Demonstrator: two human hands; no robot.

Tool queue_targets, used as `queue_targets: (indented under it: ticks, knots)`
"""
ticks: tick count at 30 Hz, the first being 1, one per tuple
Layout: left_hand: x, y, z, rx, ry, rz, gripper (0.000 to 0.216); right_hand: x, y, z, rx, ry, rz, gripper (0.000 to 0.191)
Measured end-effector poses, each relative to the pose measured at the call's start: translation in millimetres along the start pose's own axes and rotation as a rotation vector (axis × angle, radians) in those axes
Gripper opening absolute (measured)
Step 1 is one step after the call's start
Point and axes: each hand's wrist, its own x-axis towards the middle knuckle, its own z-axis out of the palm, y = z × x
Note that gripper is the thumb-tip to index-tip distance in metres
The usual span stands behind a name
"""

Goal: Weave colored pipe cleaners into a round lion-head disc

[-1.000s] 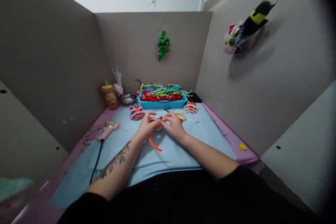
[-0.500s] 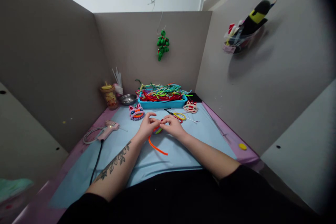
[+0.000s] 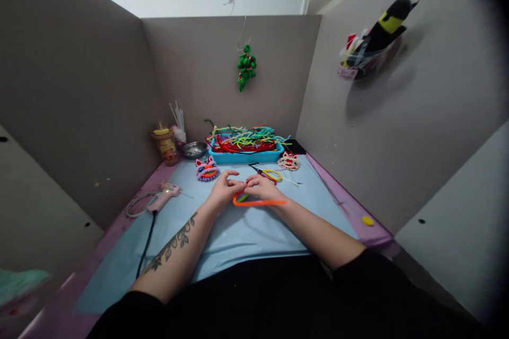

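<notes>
Fingertips meeting, my left hand [image 3: 223, 189] and my right hand [image 3: 260, 189] pinch a small piece of pipe-cleaner work between them, mostly hidden by the fingers. A bit of green [image 3: 242, 198] shows beneath. From it an orange pipe cleaner [image 3: 262, 203] bends round and stretches right, across the front of my right wrist. Just beyond my right hand lie scissors [image 3: 272, 175] with yellow and red handles. A lilac pipe-cleaner animal head [image 3: 207, 169] sits beyond my left hand, and a cream and red one [image 3: 289, 161] at the back right.
A blue tray [image 3: 246, 158] heaped with pipe cleaners stands at the back. On the left are a pink glue gun [image 3: 164, 197] with its cord, a metal bowl [image 3: 194, 150] and a brown cup [image 3: 166, 146]. Grey partitions [image 3: 234, 106] enclose the table; a yellow disc [image 3: 367, 221] lies right.
The orange pipe cleaner's loose end has swung up and to the right, from hanging toward me to lying across my right wrist. Both hands stay nearly in place, still pinching.
</notes>
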Motion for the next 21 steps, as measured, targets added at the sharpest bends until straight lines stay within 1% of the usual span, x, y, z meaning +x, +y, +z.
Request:
queue_targets:
  ticks: [3,6,8,13,15,17,19,21]
  knots:
    - [0,2,-1,0.015,-0.001,-0.018,0.064,0,-3,-3,0.055,-0.029,0.037,0.014]
    - [1,3,-2,0.015,-0.005,-0.034,0.064,0,-6,-6,0.154,-0.111,0.058,0.018]
    - [1,3,-4,0.015,-0.014,-0.034,0.061,0,-6,-8,0.207,-0.142,0.074,0.022]
    - [3,-2,-6,0.084,-0.057,-0.048,0.055,3,-1,-10,0.256,-0.151,0.101,0.024]
    - [5,-5,-7,0.125,-0.089,-0.067,0.051,4,0,-11,0.217,-0.147,0.096,0.021]
    - [5,-7,-7,0.152,-0.105,-0.077,0.047,5,1,-13,0.113,-0.112,0.06,0.017]
    - [5,-7,-7,0.166,-0.072,-0.075,0.042,5,-1,-17,-0.005,-0.045,-0.009,0.015]
    - [5,-6,-6,0.164,-0.007,-0.067,0.038,3,-5,-19,-0.086,-0.032,-0.126,0.022]
